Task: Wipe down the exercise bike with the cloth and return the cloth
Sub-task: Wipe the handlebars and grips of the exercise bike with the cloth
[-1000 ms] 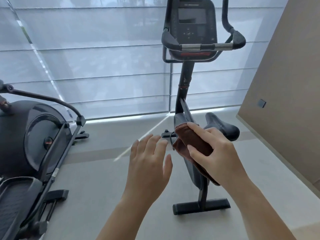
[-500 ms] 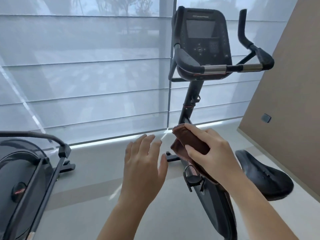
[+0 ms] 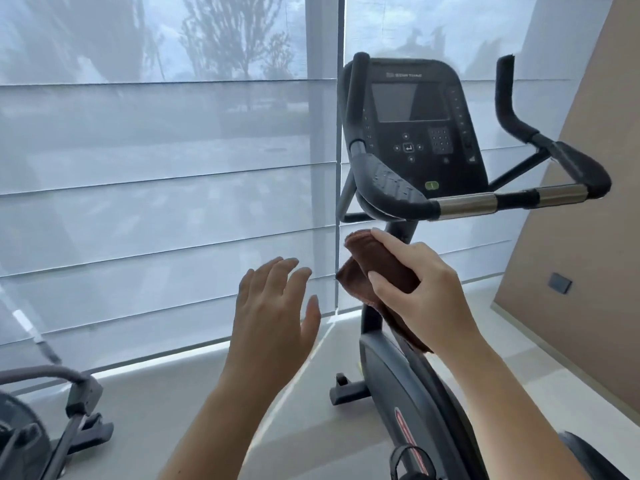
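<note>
Head view: right hand (image 3: pixel 426 289) was closed around a folded brown cloth (image 3: pixel 377 268), thumb on the near side, fingers over the top, one end hanging down past the wrist. Cloth sat in the air at about 4 o'clock from frame centre, just under the handlebar (image 3: pixel 485 200) and in front of the post (image 3: pixel 401 233); couldn't tell if it touched the post. Left hand (image 3: pixel 273 303) was open, fingers spread and relaxed, holding nothing, at 6 o'clock, just beside the cloth. Bike (image 3: pixel 398 382) filled the right side, console (image 3: pixel 419 133) at 2 o'clock. Second machine (image 3: pixel 52 410) at 8 o'clock, well apart.

Risks, as a guess: wiping looked barely started, so the console likely came next. Pressing the cloth over the keypad could trigger buttons. The loose end could snag on the handlebar or drag off the hand, because the grip only caught the folded middle. The free left hand wasn't bracing anything, so a hard push on the console could rock it.

Versus 1.0 s ago: view had tilted up and moved closer. Console and handlebar were much larger and lower in frame, the seat had dropped out of sight, and the base was cut off. Hands kept about the same pose, cloth grip unchanged. Other machine had slid to the bottom-left corner.
</note>
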Demonstrator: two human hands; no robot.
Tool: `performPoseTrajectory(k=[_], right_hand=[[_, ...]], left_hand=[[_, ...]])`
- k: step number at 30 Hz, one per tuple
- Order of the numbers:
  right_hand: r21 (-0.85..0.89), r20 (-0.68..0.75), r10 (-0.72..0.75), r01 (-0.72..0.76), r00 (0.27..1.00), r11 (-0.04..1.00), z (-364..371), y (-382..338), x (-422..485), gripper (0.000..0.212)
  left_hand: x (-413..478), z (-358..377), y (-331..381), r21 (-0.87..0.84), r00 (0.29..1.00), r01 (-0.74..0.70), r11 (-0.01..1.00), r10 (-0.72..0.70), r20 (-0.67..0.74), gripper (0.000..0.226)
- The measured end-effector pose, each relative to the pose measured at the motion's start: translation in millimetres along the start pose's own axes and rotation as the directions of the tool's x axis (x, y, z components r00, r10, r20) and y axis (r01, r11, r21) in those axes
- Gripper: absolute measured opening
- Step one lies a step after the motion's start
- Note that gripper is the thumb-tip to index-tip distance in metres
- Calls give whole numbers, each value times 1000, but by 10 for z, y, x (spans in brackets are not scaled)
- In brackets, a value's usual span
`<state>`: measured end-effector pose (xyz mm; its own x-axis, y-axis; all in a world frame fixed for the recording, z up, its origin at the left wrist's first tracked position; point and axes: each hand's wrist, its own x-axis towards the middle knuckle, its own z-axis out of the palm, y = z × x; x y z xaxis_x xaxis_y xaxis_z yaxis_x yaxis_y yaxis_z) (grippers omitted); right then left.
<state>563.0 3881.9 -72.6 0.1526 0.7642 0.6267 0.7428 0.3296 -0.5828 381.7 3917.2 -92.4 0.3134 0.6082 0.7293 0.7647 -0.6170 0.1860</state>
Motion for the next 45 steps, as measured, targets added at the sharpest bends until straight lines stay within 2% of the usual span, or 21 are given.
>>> performPoseTrajectory(k=[4, 9, 17, 21, 24, 31, 35, 37, 40, 42, 45], right_hand=[[-29, -126, -81, 78, 989, 997, -110, 182, 710, 49], [-200, -198, -167, 127, 966, 972, -159, 325, 1464, 50], [-186, -168, -47, 15, 985, 983, 148, 793, 2597, 49], [-192, -213, -14, -28, 977, 981, 348, 1002, 3134, 50], [-218, -295, -5, -62, 956, 974, 485, 1130, 3540, 51], [-210, -471, 59, -177, 880, 962, 774, 1324, 4239, 55], [-296, -426, 69, -211, 902, 932, 927, 1395, 4229, 69], [-388, -354, 75, -219, 932, 895, 922, 1403, 4144, 79], [-478, -324, 58, -216, 944, 852, 930, 1407, 4010, 76], [-414, -380, 21, -190, 925, 890, 962, 1430, 4055, 69], [-249, -540, -12, -147, 841, 957, 955, 1428, 4396, 63]], left_hand=[[817, 306, -126, -7, 994, -94, 996, 93, -57, 29], [1619, 648, -331, -33, 978, -180, 983, 176, -113, 35], [2673, 1301, -787, -86, 963, -243, 966, 230, -142, 29], [3175, 1637, -1009, -148, 943, -313, 938, 289, -162, 31], [3525, 1895, -1185, -286, 941, -333, 898, 300, -155, 32], [4253, 2401, -1452, -721, 978, -182, 668, 200, -61, 41], [4468, 2604, -1465, -881, 969, -70, 468, 242, 52, 47], [4514, 2665, -1451, -924, 961, -37, 380, 267, 71, 48], [4544, 2715, -1395, -955, 948, -23, 297, 311, 74, 52], [4547, 2720, -1354, -967, 949, 1, 255, 304, 81, 54], [4563, 2718, -1308, -971, 960, 19, 239, 268, 85, 55]])
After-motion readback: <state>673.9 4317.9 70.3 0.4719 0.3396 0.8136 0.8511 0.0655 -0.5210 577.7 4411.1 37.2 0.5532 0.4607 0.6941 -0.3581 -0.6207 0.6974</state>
